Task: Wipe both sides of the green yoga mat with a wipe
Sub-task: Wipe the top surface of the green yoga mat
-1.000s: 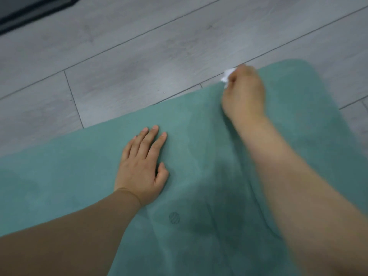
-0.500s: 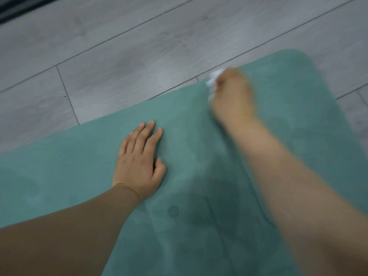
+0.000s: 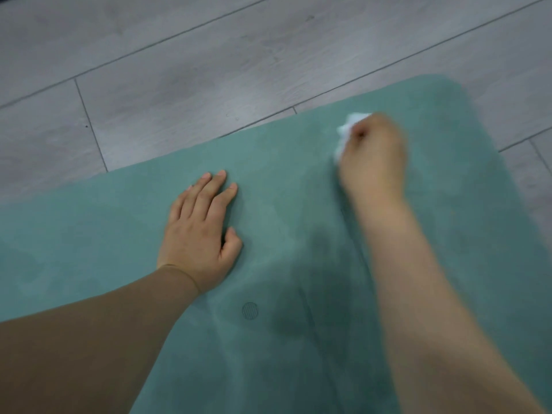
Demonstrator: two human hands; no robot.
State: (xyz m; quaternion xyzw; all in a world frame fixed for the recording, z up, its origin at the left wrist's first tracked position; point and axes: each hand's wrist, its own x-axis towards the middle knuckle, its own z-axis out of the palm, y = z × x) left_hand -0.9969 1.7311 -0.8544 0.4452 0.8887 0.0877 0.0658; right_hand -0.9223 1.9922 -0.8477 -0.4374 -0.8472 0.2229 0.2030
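Head view: the green yoga mat (image 3: pixel 298 234) lies flat on the grey plank floor (image 3: pixel 179 70). Its long axis runs from the near left to the far right of the scene, and a rounded corner (image 3: pixel 451 85) shows at the far right. The mat's far edge crosses the floor seams at an angle. The left hand (image 3: pixel 198 234) rests palm down on the mat, fingers straight and close together, pointing toward the far edge. The right hand (image 3: pixel 372 156) is on the mat near its far-right end, fingers curled around a crumpled white wipe (image 3: pixel 348 131) that protrudes on the hand's far-left side; this hand is motion-blurred. A small round ribbed mark (image 3: pixel 249 310) sits on the mat, near the left wrist. Darker patches (image 3: pixel 298 309) show on the mat between the forearms.
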